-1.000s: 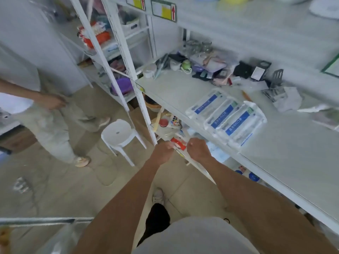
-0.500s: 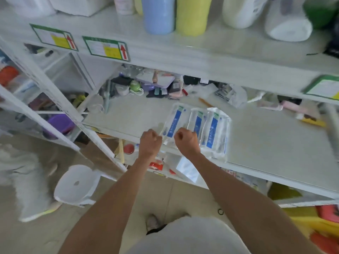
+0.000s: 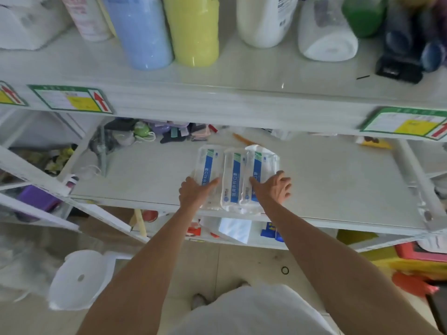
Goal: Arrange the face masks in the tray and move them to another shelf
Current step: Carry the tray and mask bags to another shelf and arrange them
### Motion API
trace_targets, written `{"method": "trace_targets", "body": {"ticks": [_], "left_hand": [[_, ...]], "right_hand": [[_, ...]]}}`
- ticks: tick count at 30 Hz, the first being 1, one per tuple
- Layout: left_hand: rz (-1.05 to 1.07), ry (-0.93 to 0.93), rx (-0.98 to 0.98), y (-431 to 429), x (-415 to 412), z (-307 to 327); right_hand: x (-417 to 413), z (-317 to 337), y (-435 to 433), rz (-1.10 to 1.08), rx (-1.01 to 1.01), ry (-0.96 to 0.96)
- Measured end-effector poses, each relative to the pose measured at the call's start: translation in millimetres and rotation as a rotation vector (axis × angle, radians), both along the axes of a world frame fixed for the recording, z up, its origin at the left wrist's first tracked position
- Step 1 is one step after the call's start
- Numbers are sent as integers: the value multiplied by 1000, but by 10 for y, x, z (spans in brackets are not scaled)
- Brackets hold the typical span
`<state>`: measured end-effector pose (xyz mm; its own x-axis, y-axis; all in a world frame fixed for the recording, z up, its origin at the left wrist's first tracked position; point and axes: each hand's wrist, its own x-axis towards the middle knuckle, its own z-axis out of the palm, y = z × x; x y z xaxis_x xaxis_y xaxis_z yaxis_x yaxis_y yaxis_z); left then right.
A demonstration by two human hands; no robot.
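Note:
Three clear packs of face masks (image 3: 234, 176) with blue label stripes lie side by side near the front edge of the middle shelf (image 3: 338, 180). My left hand (image 3: 197, 191) rests on the left pack, thumb over its top and fingers spread. My right hand (image 3: 273, 187) lies on the right pack with fingers apart. Neither hand has lifted a pack. I see no tray under the packs.
The upper shelf (image 3: 242, 76) carries blue, yellow and white bottles and a paper roll (image 3: 326, 32). Small clutter (image 3: 154, 131) fills the back of the middle shelf. A white stool (image 3: 79, 279) stands on the floor at lower left. Coloured boxes (image 3: 416, 262) sit low right.
Both hands, closed just below the shelf edge before, have opened and moved up onto the outer mask packs. The view has swung to face the shelf squarely.

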<state>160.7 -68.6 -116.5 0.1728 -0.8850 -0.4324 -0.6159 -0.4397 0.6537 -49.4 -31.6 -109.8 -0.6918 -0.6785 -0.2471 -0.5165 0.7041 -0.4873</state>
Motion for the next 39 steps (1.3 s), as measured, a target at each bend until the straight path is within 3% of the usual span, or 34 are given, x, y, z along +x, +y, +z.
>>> {"method": "trace_targets", "body": {"ticks": [6,13,17,24,32,39], "left_hand": [[-153,287,22,202,-588,182],[-413,571,74,576,-1296,179],[-679,614,162,1068,-2080,155],[-1200,679,361,2640,-3560,79],[-1373,651,448,3984,-4712,-23],[-1521,560,531,5284,-6076,-95]], "right_hand": [[-113,-31,47,34,-5,-327],[-649,-44,683,-210,-180,-647],[-1203,73,1576,-457,-333,-589],[-1992,31,3648,-980,-601,-498],[-2749,-154,4954,-1228,-807,-485],[-3883,-151,6337,-1321,-811,-465]]}}
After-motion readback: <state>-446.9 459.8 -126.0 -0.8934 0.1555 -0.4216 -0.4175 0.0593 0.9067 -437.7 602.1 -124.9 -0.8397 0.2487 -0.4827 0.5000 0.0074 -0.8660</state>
